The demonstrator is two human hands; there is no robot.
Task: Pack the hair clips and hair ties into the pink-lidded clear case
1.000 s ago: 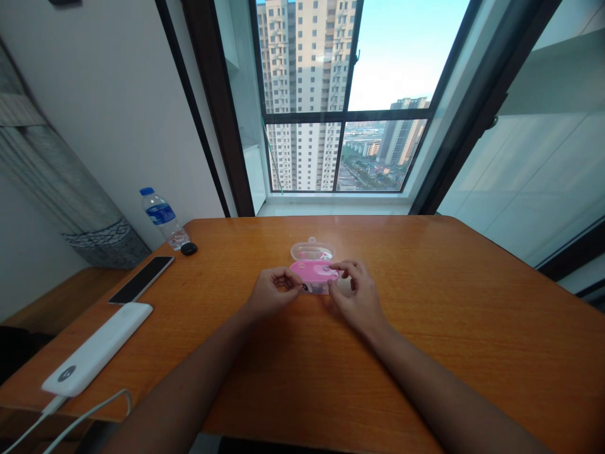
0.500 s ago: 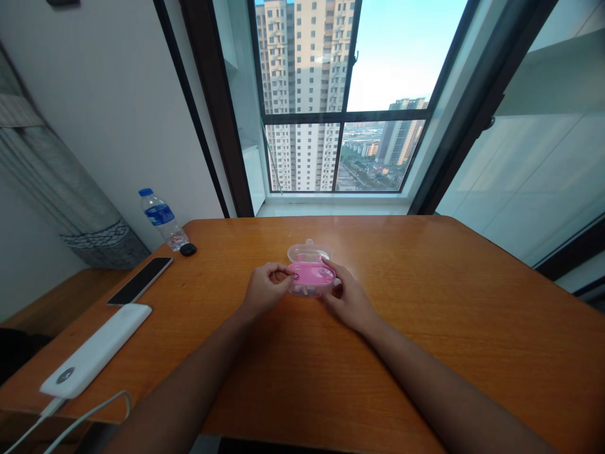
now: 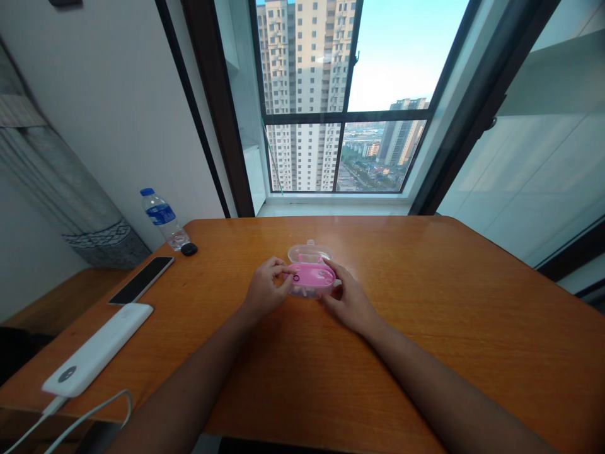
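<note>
A small oval case of clear plastic stands on the wooden table with its clear lid raised at the back. Inside its top sits a pink tray with a small dark ring-like mark or item at its left end. My right hand grips the case's right end, thumb at the front and fingers behind. At the left end, my left hand has thumb and forefinger close together over the pink tray; whether something is between them is too small to tell.
On the wooden table, to the left, lie a white power bank with cables, a phone and a black round object. A water bottle stands at the back left. A window is beyond the far edge.
The fingers of my left hand have lifted and shifted slightly at the left end of the pink tray. My right hand keeps its hold on the case.
</note>
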